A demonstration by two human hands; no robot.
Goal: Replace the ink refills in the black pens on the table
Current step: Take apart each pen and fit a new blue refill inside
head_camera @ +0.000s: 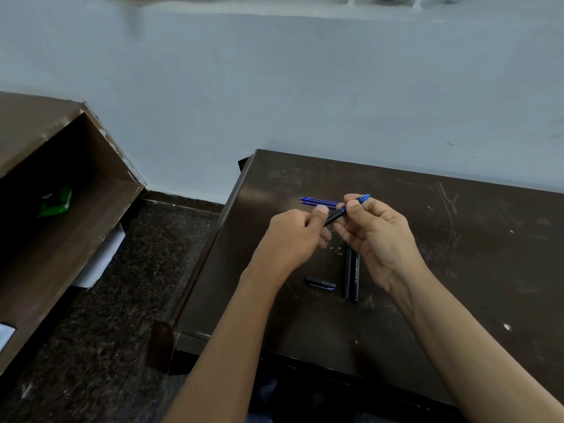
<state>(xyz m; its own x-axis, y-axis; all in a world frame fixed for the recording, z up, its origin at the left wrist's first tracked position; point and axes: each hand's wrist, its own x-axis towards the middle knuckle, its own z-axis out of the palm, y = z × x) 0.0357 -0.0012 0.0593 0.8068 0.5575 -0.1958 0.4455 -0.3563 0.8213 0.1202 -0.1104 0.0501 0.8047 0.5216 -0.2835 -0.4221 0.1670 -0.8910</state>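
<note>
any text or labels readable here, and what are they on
"OCTANE": along the barrel of the right of the two black pens lying on the table.
Smaller print before and after that word on the same pen: too small to read.
Pen cap, blue refills, held pen: no readable text.

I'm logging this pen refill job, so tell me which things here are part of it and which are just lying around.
Part of the job:
- pen in both hands, left hand, right hand
- blue refills on the table
- two black pens lying on the table
- pen cap

Just lying about:
- green packet in the side shelf
- white roll under the shelf
</note>
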